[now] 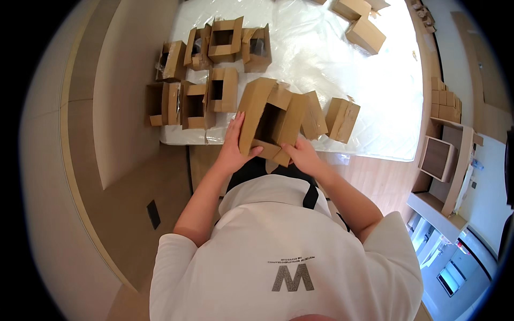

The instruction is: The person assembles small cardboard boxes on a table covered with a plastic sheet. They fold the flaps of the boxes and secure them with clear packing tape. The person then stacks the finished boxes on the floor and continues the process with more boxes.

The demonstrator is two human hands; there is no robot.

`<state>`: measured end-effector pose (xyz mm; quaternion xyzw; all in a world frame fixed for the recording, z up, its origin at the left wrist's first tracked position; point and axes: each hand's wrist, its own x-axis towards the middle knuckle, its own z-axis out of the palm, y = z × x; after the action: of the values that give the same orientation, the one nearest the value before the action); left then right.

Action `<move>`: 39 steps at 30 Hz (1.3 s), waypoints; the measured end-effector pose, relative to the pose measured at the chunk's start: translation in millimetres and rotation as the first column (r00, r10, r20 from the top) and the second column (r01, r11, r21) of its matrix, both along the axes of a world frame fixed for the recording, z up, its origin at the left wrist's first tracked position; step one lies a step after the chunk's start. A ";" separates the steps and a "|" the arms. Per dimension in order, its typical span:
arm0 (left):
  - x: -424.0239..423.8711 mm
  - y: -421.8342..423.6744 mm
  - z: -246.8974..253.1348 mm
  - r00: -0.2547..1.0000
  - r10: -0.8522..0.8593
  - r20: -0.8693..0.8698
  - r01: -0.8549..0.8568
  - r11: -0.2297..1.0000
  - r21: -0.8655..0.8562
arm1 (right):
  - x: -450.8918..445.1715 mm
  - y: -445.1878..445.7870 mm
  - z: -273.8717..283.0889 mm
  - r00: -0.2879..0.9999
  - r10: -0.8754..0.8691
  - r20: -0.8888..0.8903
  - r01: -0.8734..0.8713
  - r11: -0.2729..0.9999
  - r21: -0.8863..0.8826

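An open cardboard box (253,116) is held between both hands, its flaps spread and its dark inside facing up. My left hand (235,146) grips the box's left side, thumb on the near flap. At the near right corner, my right hand (303,154) holds a flap, thumb on top and fingers partly hidden. Just right of the held box lie a cardboard box (314,116) and another, taped cardboard box (343,120). To the left, an open cardboard box (229,90) stands beside several more open boxes, some with clear plastic in them.
The boxes rest on a plastic-wrapped mattress (305,52). More cardboard boxes (365,34) lie at its far right. A wall (132,80) runs close along the left. At the right are a wooden cabinet (459,168) and stacked small boxes (445,104).
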<state>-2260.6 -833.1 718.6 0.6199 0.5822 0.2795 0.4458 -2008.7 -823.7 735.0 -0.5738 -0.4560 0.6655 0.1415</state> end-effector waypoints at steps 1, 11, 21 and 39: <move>3.3 -0.3 6.4 0.994 0.011 0.104 -0.007 0.999 -0.040 | 6.9 -4.0 18.7 0.999 -0.020 -0.047 0.014 0.994 -0.112; 44.6 -8.9 45.4 0.966 -0.021 0.259 0.076 0.976 -0.206 | 106.9 19.4 24.6 0.866 -0.498 0.041 0.474 0.844 0.250; 69.1 -12.9 80.4 0.962 -0.034 0.270 0.157 0.880 -0.448 | 160.3 39.3 26.0 0.999 0.030 -0.034 -0.029 0.999 0.038; 58.6 -21.3 119.8 0.919 -0.334 0.209 0.391 0.837 -0.382 | 129.9 -0.9 -0.3 0.560 -0.731 -0.391 0.670 0.677 -0.306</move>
<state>-2201.9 -854.4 838.4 0.5891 0.4689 0.1003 0.6505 -1878.8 -824.6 734.6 -0.5293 -0.0978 0.7010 0.4678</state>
